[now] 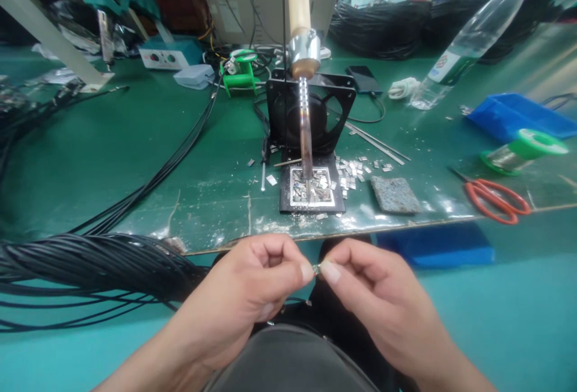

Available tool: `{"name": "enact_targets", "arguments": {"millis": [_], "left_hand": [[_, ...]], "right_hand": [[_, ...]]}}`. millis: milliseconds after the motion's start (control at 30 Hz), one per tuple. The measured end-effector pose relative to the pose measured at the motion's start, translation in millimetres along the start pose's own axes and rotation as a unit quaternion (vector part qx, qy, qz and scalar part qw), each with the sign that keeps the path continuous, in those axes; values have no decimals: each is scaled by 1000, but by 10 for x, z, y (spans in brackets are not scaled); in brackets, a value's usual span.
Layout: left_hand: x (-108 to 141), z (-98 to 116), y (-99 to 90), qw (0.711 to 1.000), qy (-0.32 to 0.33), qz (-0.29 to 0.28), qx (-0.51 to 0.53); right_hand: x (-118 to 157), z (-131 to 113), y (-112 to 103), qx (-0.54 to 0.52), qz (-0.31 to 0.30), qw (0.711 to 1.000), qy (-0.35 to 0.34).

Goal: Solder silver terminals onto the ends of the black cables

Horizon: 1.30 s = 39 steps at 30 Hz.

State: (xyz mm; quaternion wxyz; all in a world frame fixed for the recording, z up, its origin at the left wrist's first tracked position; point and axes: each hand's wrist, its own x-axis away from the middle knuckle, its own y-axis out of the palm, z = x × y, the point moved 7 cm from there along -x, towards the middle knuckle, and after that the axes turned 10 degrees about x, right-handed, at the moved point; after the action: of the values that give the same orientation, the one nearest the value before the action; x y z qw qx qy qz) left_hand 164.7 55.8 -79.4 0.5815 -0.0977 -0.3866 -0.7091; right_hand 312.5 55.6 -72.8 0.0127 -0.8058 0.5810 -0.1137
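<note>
My left hand (265,278) and my right hand (367,290) meet in front of the bench edge, above my lap. Between their thumbs and fingertips is a small shiny metal part (317,269), pinched from both sides; its exact kind is too small to tell. Beyond them a soldering iron (305,121) hangs tip down. Its tip points into a square tray (292,202) filled with small metal pieces, on a black base. More loose metal pieces (351,174) lie scattered to the right of the tray.
A black fan (274,112) stands behind the iron. To the right are a grey sponge-like block (394,195), orange-handled scissors (496,199), a solder spool (523,150), a blue bin (518,115) and a plastic bottle (469,43). Black cables (103,263) hang over the bench edge at left.
</note>
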Motion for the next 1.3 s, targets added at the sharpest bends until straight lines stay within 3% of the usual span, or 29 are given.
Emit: {"name": "enact_targets", "arguments": {"millis": [333, 400, 500, 600, 733, 967, 1300], "left_hand": [[-6, 13, 4, 1000, 5, 1, -16], [2, 24, -7, 999, 11, 4, -30], [11, 41, -9, 998, 16, 8, -57], [13, 47, 12, 997, 16, 3, -70], [25, 38, 31, 997, 16, -2, -81], [29, 9, 35, 996, 16, -8, -93], [10, -7, 32, 994, 11, -9, -104]], "right_hand": [[-4, 15, -56, 70, 43, 996, -26], [21, -48, -137, 137, 90, 984, -73], [112, -284, -188, 262, 122, 933, -217], [174, -440, -152, 361, 90, 878, -301], [177, -502, -130, 420, 70, 844, -326], [191, -498, -70, 480, 44, 806, -343], [190, -520, -49, 499, -18, 791, -354]]}}
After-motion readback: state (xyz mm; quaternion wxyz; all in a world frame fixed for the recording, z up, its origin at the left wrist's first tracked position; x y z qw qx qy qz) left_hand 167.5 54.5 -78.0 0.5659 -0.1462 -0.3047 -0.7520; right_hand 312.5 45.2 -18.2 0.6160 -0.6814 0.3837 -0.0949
